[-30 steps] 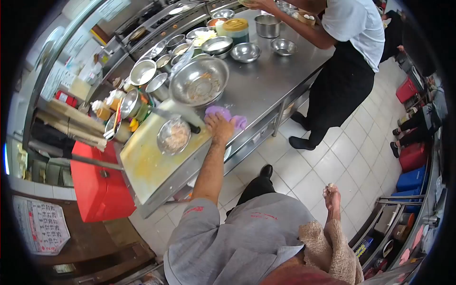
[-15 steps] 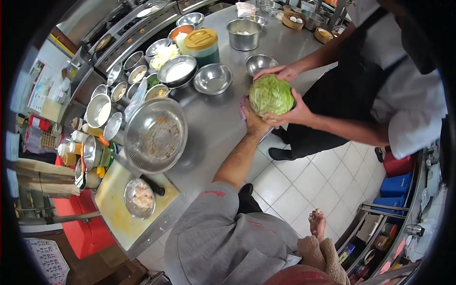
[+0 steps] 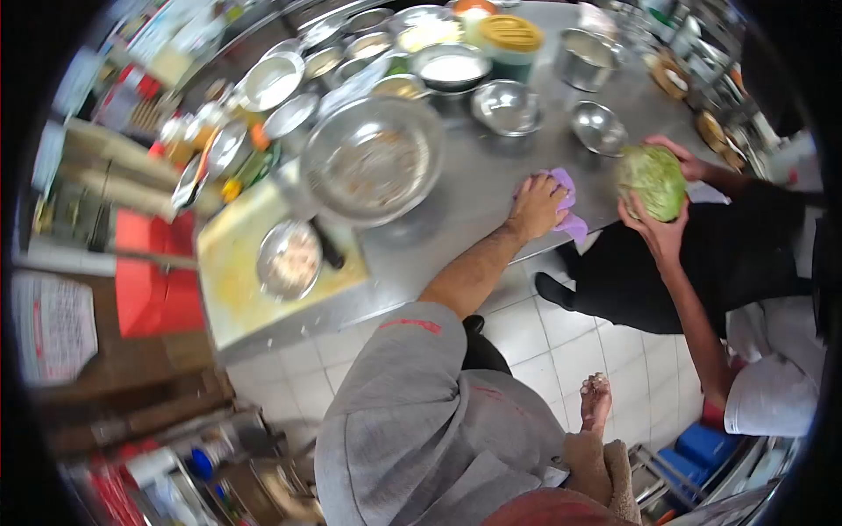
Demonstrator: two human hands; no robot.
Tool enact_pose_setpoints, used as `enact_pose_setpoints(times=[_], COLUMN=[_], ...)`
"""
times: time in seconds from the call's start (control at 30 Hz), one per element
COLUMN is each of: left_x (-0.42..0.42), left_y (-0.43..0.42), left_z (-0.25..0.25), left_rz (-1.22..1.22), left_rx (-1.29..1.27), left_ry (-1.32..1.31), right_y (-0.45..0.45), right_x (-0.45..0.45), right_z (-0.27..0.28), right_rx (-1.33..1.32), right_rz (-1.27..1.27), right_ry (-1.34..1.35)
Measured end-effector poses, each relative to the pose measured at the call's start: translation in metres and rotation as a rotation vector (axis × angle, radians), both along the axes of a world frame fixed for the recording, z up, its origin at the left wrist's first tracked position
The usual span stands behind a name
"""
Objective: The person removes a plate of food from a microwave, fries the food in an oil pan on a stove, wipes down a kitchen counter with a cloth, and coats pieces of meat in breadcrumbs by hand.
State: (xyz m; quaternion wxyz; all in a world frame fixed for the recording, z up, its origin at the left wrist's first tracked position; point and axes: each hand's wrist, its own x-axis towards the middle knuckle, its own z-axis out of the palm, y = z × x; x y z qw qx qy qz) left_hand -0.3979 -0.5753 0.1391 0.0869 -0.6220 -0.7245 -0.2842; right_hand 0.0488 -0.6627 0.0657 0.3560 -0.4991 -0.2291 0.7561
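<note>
My left hand reaches forward onto the steel counter, its fingers curled over a purple cloth near the front edge. Low on the right, over the floor, my right hand has its fingers drawn together, with pale bits stuck on them; I see nothing held in it. A co-worker on the right holds a green cabbage between both hands, apart from my left hand. Left of my arm sits a large perforated steel bowl. A small bowl of pale pinkish food rests on the yellowed cutting board, beside a black-handled knife.
Several steel bowls and a yellow-lidded tub stand at the back of the counter. A small steel bowl and a deep pot are near the co-worker. A red bin stands left of the counter.
The co-worker's hands and the cabbage have moved right, away from my left hand. My left hand and the purple cloth now show uncovered on the counter. The whole view has turned.
</note>
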Motion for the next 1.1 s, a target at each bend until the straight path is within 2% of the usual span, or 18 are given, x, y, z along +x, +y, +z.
enact_pose_setpoints(times=[0.1,0.17,0.23,0.3,0.37,0.4,0.47,0.57,0.6,0.67,0.73,0.8,0.93,1.0,1.1], left_x=[-0.016,-0.009,0.004,0.021,0.048,0.057,0.064,0.058,0.048,0.024,-0.017,-0.068,-0.182,-0.227,-0.281], left_y=[-0.101,-0.169,-0.223,-0.263,-0.290,-0.329,-0.360,-0.430,-0.456,-0.523,-0.574,-0.619,-0.686,-0.689,-0.685], left_z=[0.015,0.021,0.024,0.026,0.039,0.049,0.062,0.096,0.107,0.131,0.147,0.146,0.125,0.120,0.055], left_rz=[0.282,0.429,0.635,0.676,0.608,0.595,0.649,0.777,0.818,0.896,1.014,1.047,0.938,0.881,0.699], left_rx=[-0.032,0.001,-0.070,-0.014,-0.028,-0.008,0.220,0.306,0.336,0.465,0.469,0.497,0.452,0.280,0.252], left_ry=[-0.046,0.047,-0.013,0.016,-0.159,-0.159,-0.415,-0.574,-0.597,-0.391,-0.408,-0.174,-0.184,-0.314,-0.504], right_y=[0.008,0.003,0.016,0.030,0.043,0.010,0.009,-0.010,-0.022,-0.068,-0.097,-0.134,-0.221,-0.260,-0.288], right_x=[0.007,0.004,-0.006,-0.017,-0.028,-0.026,-0.041,-0.063,-0.077,-0.103,-0.143,-0.191,-0.295,-0.359,-0.433], right_z=[-0.003,-0.004,0.002,-0.005,0.006,0.021,0.028,0.033,0.040,0.066,0.078,0.090,0.124,0.152,0.157], right_rx=[0.000,-0.006,-0.013,-0.002,0.017,0.039,0.021,0.034,0.040,0.082,0.117,0.125,0.202,0.246,0.239], right_rz=[0.119,0.221,0.312,0.396,0.436,0.426,0.427,0.478,0.474,0.514,0.587,0.640,0.760,0.792,0.757], right_ry=[-0.014,-0.006,0.006,0.042,0.052,0.053,0.113,0.132,0.132,0.106,0.117,0.175,0.184,0.128,0.133])
